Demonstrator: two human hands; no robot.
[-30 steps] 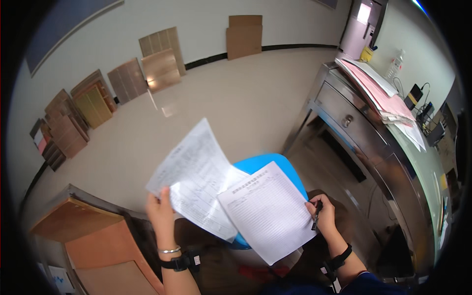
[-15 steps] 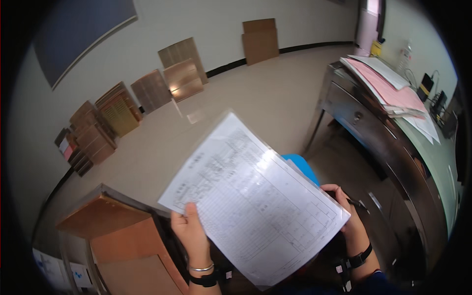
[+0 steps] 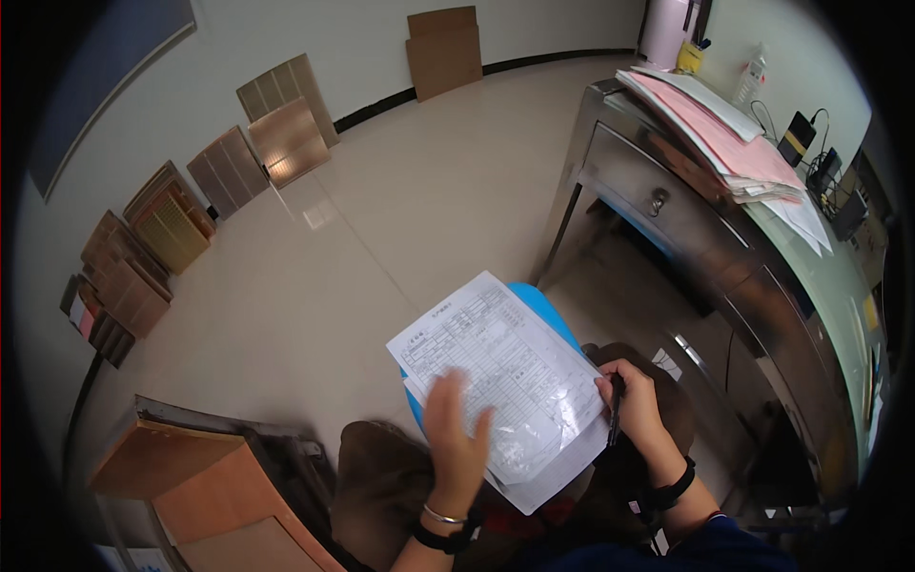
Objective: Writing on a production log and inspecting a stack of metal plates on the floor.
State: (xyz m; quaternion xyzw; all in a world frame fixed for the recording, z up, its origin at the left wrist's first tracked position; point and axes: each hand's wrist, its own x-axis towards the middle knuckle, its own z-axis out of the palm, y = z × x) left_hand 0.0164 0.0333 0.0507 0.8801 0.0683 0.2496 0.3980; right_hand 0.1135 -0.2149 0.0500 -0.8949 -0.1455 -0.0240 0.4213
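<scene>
A printed form sheet (image 3: pixel 515 362) in a clear, shiny sleeve lies tilted over more white paper (image 3: pixel 572 467), on a blue rounded surface (image 3: pixel 545 307) between my knees. Over the left part of the sheet, my left hand (image 3: pixel 457 439) has its fingers apart and blurred, holding nothing; I cannot tell whether it touches the sleeve. At the right edge of the sheet, my right hand (image 3: pixel 634 400) grips a black pen (image 3: pixel 616 410) pointing down, its fingertips against the papers.
To the right, a metal desk (image 3: pixel 658 172) bears a stack of pink and white papers (image 3: pixel 715 133), a clear bottle (image 3: pixel 751 76) and a yellow pen cup (image 3: pixel 690 57). A wooden cabinet (image 3: pixel 219 477) stands lower left. Brown panels (image 3: pixel 172 229) lean along the wall.
The sheet has come down from the raised position in both hands onto the blue surface. My left hand has let go of its edge. The view has shifted, showing my knees.
</scene>
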